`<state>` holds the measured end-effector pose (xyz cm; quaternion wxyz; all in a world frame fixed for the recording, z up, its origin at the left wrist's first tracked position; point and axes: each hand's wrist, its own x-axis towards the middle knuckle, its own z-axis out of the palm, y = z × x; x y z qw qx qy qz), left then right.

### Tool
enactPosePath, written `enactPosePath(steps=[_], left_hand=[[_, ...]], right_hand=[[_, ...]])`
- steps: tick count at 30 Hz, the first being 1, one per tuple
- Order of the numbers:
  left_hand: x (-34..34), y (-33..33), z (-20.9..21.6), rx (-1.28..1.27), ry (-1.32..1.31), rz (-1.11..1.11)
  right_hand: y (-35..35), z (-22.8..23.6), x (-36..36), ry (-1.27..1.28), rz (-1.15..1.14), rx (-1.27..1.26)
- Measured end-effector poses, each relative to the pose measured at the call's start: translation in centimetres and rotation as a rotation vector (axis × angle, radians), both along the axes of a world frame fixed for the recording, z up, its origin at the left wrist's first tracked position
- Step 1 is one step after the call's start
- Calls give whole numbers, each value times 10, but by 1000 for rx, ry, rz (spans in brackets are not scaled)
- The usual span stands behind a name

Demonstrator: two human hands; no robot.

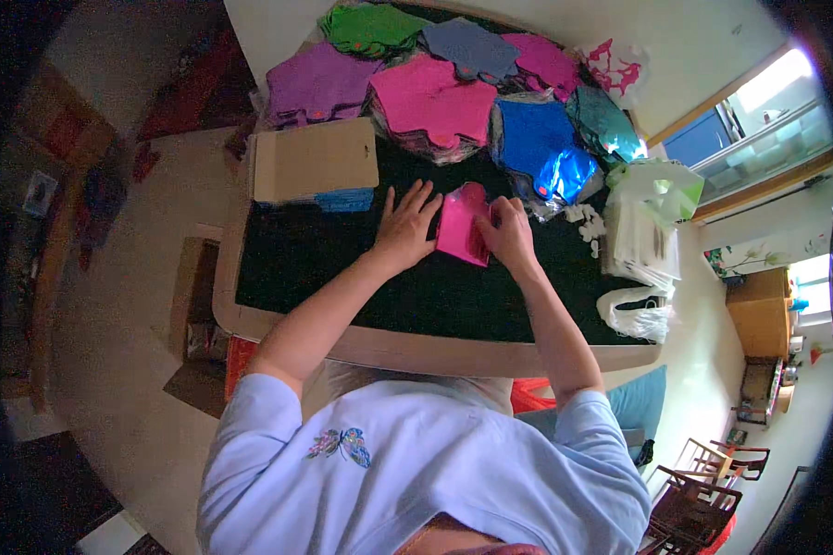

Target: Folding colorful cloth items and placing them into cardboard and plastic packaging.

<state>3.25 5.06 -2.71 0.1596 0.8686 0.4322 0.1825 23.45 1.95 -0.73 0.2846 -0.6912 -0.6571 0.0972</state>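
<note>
A shiny pink foil piece (461,228), roughly rectangular with a rounded top, lies on the black cloth (361,291) between my hands. My left hand (404,231) rests flat at its left edge with the fingers spread, the thumb reaching toward it. Over the right edge, my right hand (511,233) has its fingers curled and pinched on the foil. Behind my hands sits a stack of pink shaped sheets (432,97) in clear wrapping. Right of that stack are blue shaped sheets (534,134) with a crumpled shiny blue foil (567,174) on their corner.
A cardboard box (315,159) with blue packets (344,200) stands at the left. Purple (319,83), green (372,30), grey-blue (472,48) and teal sheets (606,122) line the back. White plastic bags (640,242), a white bundle (634,314) and small white pieces (586,222) lie at the right.
</note>
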Motion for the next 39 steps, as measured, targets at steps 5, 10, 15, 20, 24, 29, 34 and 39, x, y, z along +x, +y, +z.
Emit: enactPosePath(steps=[5,10,15,20,24,29,34,39], left_hand=[[0,1,-2,15,1,-6],[-1,-1,4,6,40,-11],[0,-1,3,13,39,-7],[0,0,1,19,41,-11],[-2,-1,4,9,41,-14],[1,0,4,13,57,-13],[-1,1,0,23,13,10],[1,-2,0,-217,-189,-77]], right_hand=[[8,-5,-1,-85,7,69],[16,-6,-1,-141,17,68],[37,-12,11,-82,8,-86],[60,-2,21,-80,54,-341],[64,7,22,-98,168,-499],[49,-8,34,231,152,-341],[18,-9,27,710,210,-180],[-3,28,22,837,219,-52]])
